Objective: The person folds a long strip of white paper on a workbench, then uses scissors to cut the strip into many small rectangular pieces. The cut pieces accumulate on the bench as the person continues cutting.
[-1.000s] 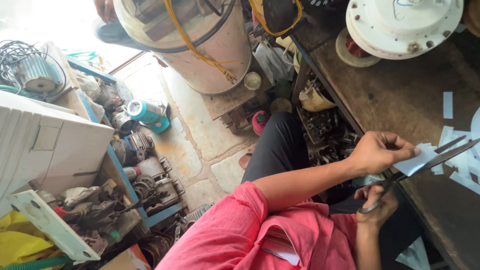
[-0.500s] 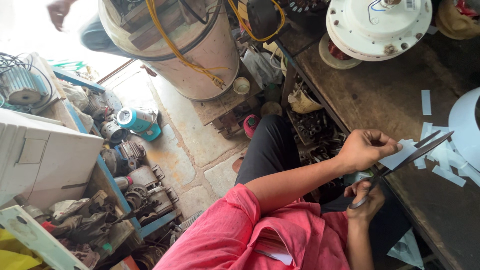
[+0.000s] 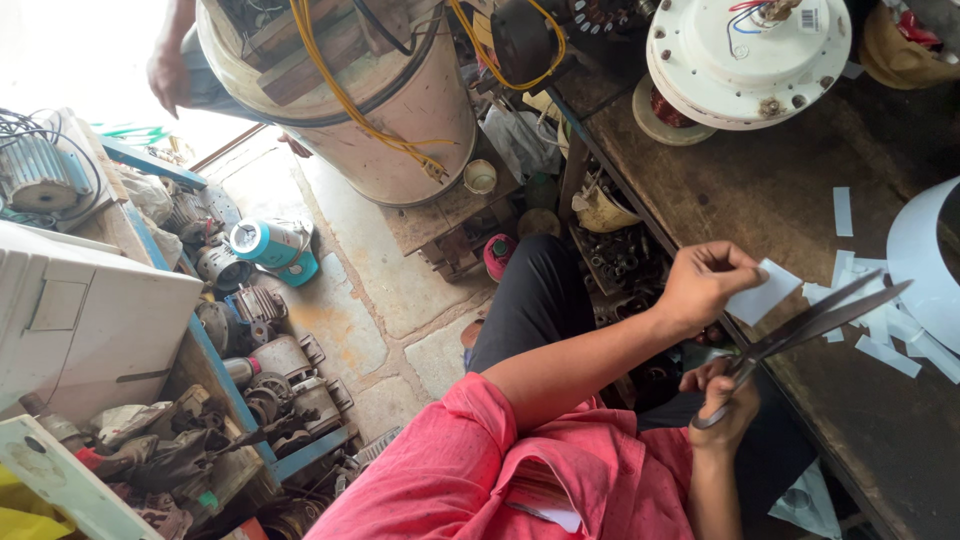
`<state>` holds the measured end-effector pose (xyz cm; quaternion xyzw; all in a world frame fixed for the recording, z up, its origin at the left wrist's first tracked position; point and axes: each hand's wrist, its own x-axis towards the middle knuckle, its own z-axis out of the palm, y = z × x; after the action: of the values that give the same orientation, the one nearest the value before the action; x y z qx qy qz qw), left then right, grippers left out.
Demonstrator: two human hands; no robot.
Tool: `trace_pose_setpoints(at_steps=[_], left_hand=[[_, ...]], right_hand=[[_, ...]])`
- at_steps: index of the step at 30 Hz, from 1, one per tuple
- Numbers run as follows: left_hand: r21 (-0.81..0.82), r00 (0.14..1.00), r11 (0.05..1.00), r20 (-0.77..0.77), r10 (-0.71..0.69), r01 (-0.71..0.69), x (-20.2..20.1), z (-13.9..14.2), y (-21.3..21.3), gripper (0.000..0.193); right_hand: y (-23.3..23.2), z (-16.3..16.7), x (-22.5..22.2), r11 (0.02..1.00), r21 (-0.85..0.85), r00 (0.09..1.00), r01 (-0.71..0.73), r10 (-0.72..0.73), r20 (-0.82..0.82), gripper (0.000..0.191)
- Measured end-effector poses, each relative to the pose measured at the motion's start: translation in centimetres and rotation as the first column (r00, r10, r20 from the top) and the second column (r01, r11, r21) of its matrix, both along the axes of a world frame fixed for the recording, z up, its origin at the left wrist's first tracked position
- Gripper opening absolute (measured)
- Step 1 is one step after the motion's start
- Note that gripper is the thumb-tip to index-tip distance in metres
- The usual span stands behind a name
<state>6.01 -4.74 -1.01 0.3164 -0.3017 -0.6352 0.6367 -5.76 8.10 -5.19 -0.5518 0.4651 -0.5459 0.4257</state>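
Note:
My left hand (image 3: 700,285) pinches a small pale blue-white piece of paper (image 3: 765,292) above the edge of the dark workbench (image 3: 760,180). My right hand (image 3: 725,395) grips the handles of long metal scissors (image 3: 815,318). Their blades are slightly apart and point to the right, just below the paper. Several cut paper strips (image 3: 880,335) lie on the bench beside a curved white sheet (image 3: 925,260). My pink shirt and dark trousers fill the lower middle.
A white round fan motor housing (image 3: 745,55) sits at the back of the bench. On the floor stand a large white drum (image 3: 345,110) with yellow cables and shelves of old motors (image 3: 250,370). Another person's hand (image 3: 165,75) hangs at top left.
The view has shifted, so the bench and drum sit differently in frame. My hands keep the same grips on paper and scissors, and the blades stay beside the paper.

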Motion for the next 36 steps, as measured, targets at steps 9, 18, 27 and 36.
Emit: trace_pose_setpoints(at_steps=[9, 18, 27, 36], left_hand=[[0.104, 0.994, 0.994, -0.096, 0.043, -0.033, 3.2, 3.2, -0.8, 0.024], [0.072, 0.983, 0.997, -0.185, 0.014, -0.001, 3.0, 3.5, 0.9, 0.01], [0.077, 0.997, 0.997, -0.073, -0.025, 0.031, 3.9, 5.1, 2.9, 0.016], [0.084, 0.986, 0.994, -0.158, -0.055, 0.069, 4.3, 5.3, 2.7, 0.018]], right_hand=[[0.4, 1.3, 1.3, 0.989, 0.08, 0.962, -0.125, 0.141, -0.235, 0.069], [0.9, 0.9, 1.1, 0.973, 0.123, 0.958, -0.197, 0.218, -0.189, 0.065], [2.1, 2.7, 0.3, 0.971, 0.136, 0.95, -0.195, 0.221, -0.219, 0.064], [1.4, 5.1, 0.5, 0.951, 0.163, 0.947, -0.263, 0.286, -0.146, 0.073]])
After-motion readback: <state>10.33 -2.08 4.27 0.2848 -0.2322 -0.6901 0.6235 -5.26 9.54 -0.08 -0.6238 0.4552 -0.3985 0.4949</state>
